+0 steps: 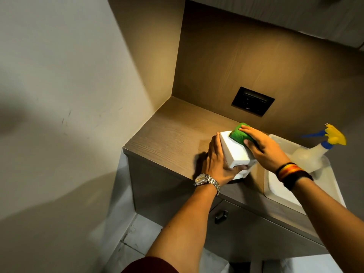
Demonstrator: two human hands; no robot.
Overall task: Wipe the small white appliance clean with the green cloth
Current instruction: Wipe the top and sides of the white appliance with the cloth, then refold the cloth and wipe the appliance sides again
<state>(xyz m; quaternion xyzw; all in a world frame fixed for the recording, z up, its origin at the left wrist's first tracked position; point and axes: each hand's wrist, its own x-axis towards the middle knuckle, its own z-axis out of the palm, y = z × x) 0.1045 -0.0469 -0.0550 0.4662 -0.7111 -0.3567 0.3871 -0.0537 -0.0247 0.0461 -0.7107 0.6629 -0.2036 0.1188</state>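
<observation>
Near the front edge of the wooden countertop (pixel 167 138), the left hand (pixel 216 162) clasps the small white appliance (pixel 235 152), probably light, smooth, slippery plastic best steadied by its sides, while the right hand (pixel 262 148) presses the soft green cloth (pixel 239 133) flat on top.

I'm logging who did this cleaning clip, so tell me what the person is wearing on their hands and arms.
Both hands are bare, with no gloves. The left wrist carries a silver metal wristwatch with a link bracelet and a pale dial. The right wrist wears a stack of bands striped black, yellow, orange and red. Both forearms are uncovered; a dark red piece of clothing shows at the bottom edge.
</observation>
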